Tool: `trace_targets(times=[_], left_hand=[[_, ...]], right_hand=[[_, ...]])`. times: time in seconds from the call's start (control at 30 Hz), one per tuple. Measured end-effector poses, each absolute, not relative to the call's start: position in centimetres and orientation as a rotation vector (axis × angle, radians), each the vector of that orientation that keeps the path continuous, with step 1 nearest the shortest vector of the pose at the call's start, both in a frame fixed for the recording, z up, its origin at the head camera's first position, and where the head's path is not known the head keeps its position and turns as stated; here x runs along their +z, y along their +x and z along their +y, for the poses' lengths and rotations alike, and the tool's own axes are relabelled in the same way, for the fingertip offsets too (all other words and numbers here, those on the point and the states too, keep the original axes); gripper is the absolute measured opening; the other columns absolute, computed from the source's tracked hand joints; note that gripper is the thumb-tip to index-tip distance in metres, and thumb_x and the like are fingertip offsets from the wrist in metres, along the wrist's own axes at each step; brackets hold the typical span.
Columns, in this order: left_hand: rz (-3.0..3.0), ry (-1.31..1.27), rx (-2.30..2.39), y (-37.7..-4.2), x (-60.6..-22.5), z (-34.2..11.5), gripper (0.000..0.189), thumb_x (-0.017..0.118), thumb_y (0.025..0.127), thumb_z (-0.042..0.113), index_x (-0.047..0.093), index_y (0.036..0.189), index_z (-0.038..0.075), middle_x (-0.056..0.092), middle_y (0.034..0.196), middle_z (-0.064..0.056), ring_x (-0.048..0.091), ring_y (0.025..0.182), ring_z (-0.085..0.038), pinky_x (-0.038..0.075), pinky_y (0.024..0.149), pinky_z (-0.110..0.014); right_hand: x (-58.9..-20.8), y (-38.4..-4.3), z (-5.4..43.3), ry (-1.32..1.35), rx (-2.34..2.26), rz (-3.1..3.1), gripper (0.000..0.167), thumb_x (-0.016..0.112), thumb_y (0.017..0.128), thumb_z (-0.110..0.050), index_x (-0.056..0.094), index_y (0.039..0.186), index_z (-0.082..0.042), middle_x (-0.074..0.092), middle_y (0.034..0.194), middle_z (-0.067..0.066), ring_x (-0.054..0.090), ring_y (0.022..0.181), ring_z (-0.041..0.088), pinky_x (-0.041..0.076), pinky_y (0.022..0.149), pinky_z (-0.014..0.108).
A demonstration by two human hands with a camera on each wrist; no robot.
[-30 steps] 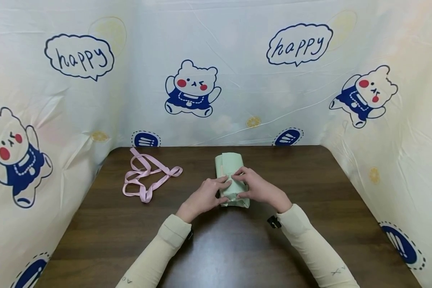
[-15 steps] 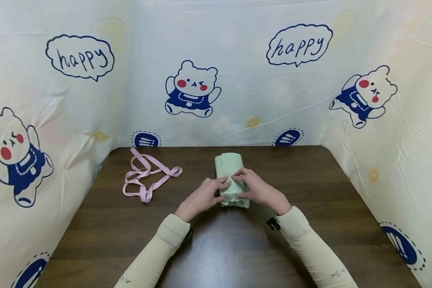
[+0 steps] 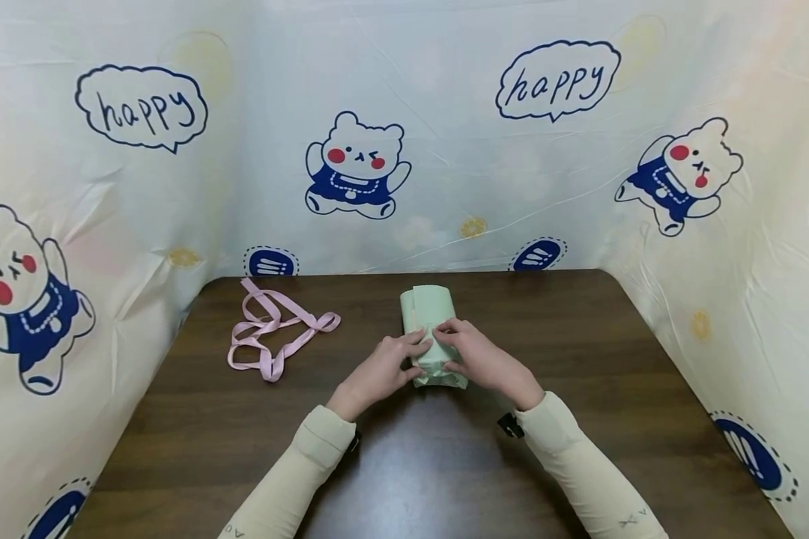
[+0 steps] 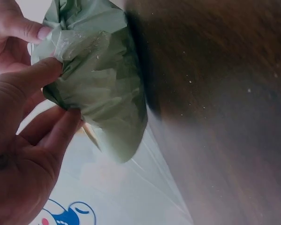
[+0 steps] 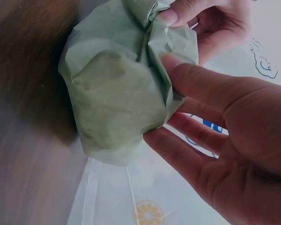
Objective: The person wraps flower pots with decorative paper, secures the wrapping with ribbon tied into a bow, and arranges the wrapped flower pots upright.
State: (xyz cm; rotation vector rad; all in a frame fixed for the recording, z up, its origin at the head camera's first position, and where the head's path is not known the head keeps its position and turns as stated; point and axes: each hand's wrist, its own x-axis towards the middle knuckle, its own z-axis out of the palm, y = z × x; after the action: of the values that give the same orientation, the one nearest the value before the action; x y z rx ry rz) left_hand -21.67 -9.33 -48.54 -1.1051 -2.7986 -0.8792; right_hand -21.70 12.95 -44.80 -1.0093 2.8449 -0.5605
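A bundle wrapped in pale green paper [image 3: 434, 303] lies on the table, long side pointing away from me. My left hand [image 3: 377, 370] pinches its near-left side. My right hand [image 3: 492, 361] pinches the near-right side, fingertips close to the left ones. In the left wrist view, the crumpled paper end [image 4: 103, 89] carries a shiny patch that looks like clear tape. The right wrist view has the gathered folds [image 5: 152, 51] between the thumbs and fingers of both hands. What the paper encloses is hidden.
A loosely looped pink ribbon [image 3: 270, 326] lies left of the bundle on the dark wooden table [image 3: 404, 479]. A printed cloth with bears [image 3: 353, 172] hangs behind the table and along both sides.
Both hands keep their hold at nearly the same spot, with only small shifts of the fingers. The head view has tilted slightly; the bundle and ribbon stay in place.
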Motion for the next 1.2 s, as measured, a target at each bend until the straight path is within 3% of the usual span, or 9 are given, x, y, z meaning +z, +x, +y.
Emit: trace_targets(times=[0.13,0.33,0.47,0.6,0.67,0.77,0.83,0.9,1.2], left_hand=[[-2.816,-1.077,-0.862,-21.3,-48.2,-9.2,0.055,0.078,0.091,0.014,0.059,0.142,0.006,0.046,0.155,-0.015,0.046,0.142,-0.036,0.046,0.109,-0.05],[-2.832,-1.036,-0.838,-21.2,-48.0,-9.2,0.054,0.078,0.091,0.016,0.06,0.141,0.007,0.045,0.155,-0.012,0.049,0.134,-0.037,0.048,0.106,-0.044],[-2.81,-1.042,-0.878,-21.3,-48.2,-9.3,0.053,0.079,0.089,0.015,0.062,0.139,0.008,0.047,0.154,-0.014,0.054,0.128,-0.037,0.05,0.103,-0.045],[-2.78,-1.037,-0.927,-21.9,-48.6,-9.4,0.052,0.083,0.085,0.016,0.067,0.134,0.012,0.053,0.149,-0.013,0.059,0.124,-0.036,0.052,0.099,-0.045],[-2.777,-1.022,-0.973,-22.2,-48.7,-9.4,0.052,0.086,0.083,0.016,0.068,0.132,0.012,0.055,0.147,-0.012,0.066,0.109,-0.032,0.055,0.092,-0.04],[-2.766,-0.988,-1.059,-22.6,-48.8,-9.6,0.054,0.089,0.079,0.015,0.07,0.13,0.011,0.058,0.144,-0.009,0.068,0.108,-0.029,0.056,0.089,-0.036],[-2.758,-0.969,-1.119,-22.7,-48.8,-9.6,0.055,0.089,0.078,0.014,0.07,0.13,0.011,0.059,0.142,-0.008,0.068,0.111,-0.027,0.056,0.091,-0.036],[-2.75,-0.955,-1.167,-22.7,-48.8,-9.7,0.056,0.09,0.077,0.013,0.071,0.129,0.01,0.06,0.141,-0.007,0.061,0.126,-0.026,0.054,0.098,-0.04],[-2.709,-0.99,-1.204,-22.7,-49.1,-9.8,0.056,0.09,0.078,0.013,0.07,0.13,0.01,0.061,0.141,-0.007,0.063,0.12,-0.029,0.052,0.101,-0.045]], right_hand=[[-44.2,-21.3,13.0,-0.981,-0.55,2.827,0.059,0.078,0.091,-0.012,0.055,0.143,0.005,0.053,0.146,0.022,0.054,0.129,0.039,0.049,0.105,0.049],[-44.3,-21.8,13.3,-0.918,-0.813,2.729,0.046,0.07,0.098,-0.017,0.06,0.138,0.002,0.055,0.147,0.019,0.065,0.117,0.034,0.056,0.091,0.043],[-45.1,-22.3,12.5,-0.789,-0.921,2.847,0.035,0.071,0.098,-0.024,0.072,0.123,0.0,0.067,0.132,0.016,0.064,0.121,0.032,0.055,0.096,0.046],[-45.5,-22.0,11.5,-0.61,-0.926,3.013,0.031,0.078,0.092,-0.028,0.074,0.108,-0.003,0.067,0.113,0.012,0.065,0.102,0.028,0.055,0.089,0.045],[-45.7,-21.9,11.2,-0.532,-0.928,3.037,0.034,0.079,0.091,-0.03,0.069,0.108,-0.002,0.062,0.11,0.013,0.06,0.097,0.026,0.054,0.086,0.043],[-46.0,-21.8,10.9,-0.452,-0.934,3.001,0.043,0.078,0.091,-0.032,0.059,0.113,0.0,0.054,0.111,0.017,0.051,0.095,0.03,0.05,0.083,0.042],[-46.1,-21.7,10.7,-0.39,-0.934,2.974,0.051,0.078,0.091,-0.035,0.052,0.116,0.001,0.049,0.112,0.019,0.047,0.094,0.031,0.048,0.081,0.042],[-46.2,-21.6,10.5,-0.34,-0.94,2.951,0.059,0.078,0.09,-0.036,0.047,0.12,0.003,0.045,0.114,0.021,0.046,0.093,0.032,0.048,0.081,0.043],[-46.7,-22.0,9.0,-0.184,-0.888,2.931,0.087,0.076,0.088,-0.05,0.034,0.137,0.009,0.046,0.123,0.029,0.059,0.089,0.037,0.056,0.081,0.049]])
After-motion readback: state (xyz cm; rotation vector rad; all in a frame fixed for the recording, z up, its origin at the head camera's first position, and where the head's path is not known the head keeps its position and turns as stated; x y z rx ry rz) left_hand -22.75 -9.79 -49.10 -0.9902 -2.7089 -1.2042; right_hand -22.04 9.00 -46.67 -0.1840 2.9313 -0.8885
